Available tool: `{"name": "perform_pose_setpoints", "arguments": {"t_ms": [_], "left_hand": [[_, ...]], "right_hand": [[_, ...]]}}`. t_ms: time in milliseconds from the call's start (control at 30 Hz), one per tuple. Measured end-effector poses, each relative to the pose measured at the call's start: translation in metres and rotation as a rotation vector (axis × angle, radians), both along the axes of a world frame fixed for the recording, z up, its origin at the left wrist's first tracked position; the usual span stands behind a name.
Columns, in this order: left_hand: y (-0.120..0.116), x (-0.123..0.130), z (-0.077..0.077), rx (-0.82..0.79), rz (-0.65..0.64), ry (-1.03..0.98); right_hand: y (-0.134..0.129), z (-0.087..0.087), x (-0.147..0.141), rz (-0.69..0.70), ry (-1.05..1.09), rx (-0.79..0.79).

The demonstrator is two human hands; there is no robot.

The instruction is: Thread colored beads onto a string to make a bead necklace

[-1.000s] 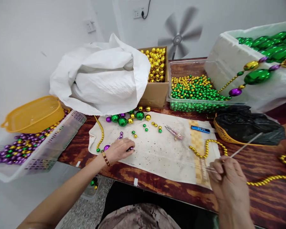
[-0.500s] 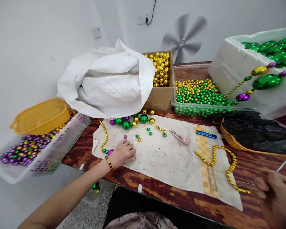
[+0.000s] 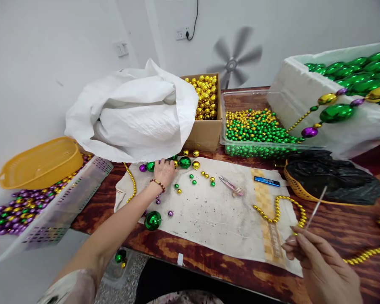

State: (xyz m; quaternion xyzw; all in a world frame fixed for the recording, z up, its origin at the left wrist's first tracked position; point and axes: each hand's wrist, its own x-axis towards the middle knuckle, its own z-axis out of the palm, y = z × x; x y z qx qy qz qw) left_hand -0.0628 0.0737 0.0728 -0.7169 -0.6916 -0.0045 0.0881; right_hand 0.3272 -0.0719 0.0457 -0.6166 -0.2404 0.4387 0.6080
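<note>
My left hand reaches into a row of large beads by the white sack. Its fingers curl down over a large green bead that they hide. A purple bead and another green bead lie just left of it. Nearer me rest a large green bead and a small purple bead. My right hand, at the right, pinches a thin, pale needle-like rod that points up. A gold bead string lies on the cloth behind that hand.
A pale cloth covers part of the table, with snips and a blue utility knife on it. Behind stand a white sack, a carton, a clear bin and a foam box. A white basket sits left.
My left hand has moved away from me to the back beads, uncovering a large green bead at the front. My right hand has come further left with the rod. The view has shifted slightly.
</note>
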Motion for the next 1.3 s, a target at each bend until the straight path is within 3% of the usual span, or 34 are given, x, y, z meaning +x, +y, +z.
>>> {"name": "perform_pose_setpoints", "arguments": {"t_ms": [100,167,267,367,500,667,933,1300], "left_hand": [[-0.004,-0.001,0.001,0.014,0.004,-0.014],[-0.012,0.000,0.005,0.067,-0.023,-0.145],[-0.033,0.010,0.014,0.136,-0.159,-0.624],[-0.060,0.029,0.020,0.085,-0.247,-1.076],[-0.093,0.058,0.028,0.017,-0.238,-1.400],[-0.115,0.077,0.030,0.034,-0.221,-1.517],[-0.115,0.081,0.032,0.247,-0.258,-1.560],[-0.107,0.078,0.054,0.125,-0.128,-1.956]], "right_hand": [[-0.008,-0.011,-0.010,0.046,0.006,0.027],[-0.011,-0.013,-0.022,0.124,-0.012,0.048],[-0.014,-0.010,-0.052,0.303,-0.006,0.073],[-0.018,-0.009,-0.089,0.460,0.029,0.109],[-0.028,-0.014,-0.127,0.587,0.086,0.127],[-0.040,-0.022,-0.137,0.580,0.087,0.137],[-0.049,-0.033,-0.138,0.580,0.066,0.148],[-0.043,-0.039,-0.150,0.635,0.105,0.173]]}}
